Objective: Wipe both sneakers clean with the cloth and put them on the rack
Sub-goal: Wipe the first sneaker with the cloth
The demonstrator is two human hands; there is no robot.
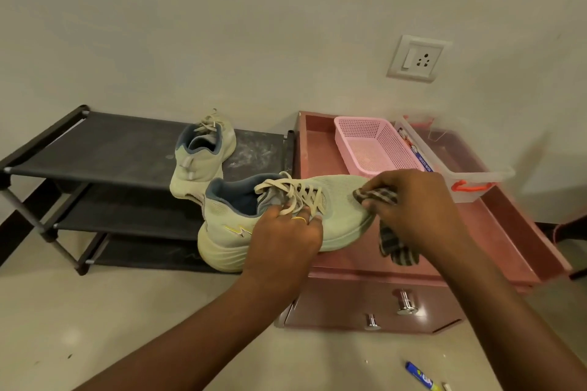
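Left hand (286, 232) grips sneaker (343, 197); right hand (416, 197) clutches cloth (395, 246) on toe. Clear box (470, 174) holds packet (416, 149).

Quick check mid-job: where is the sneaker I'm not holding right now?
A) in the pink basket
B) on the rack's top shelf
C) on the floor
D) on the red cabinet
B: the other sneaker rests on the top shelf of the black rack, while the left hand grips the held sneaker and the right hand presses the checked cloth to its toe.
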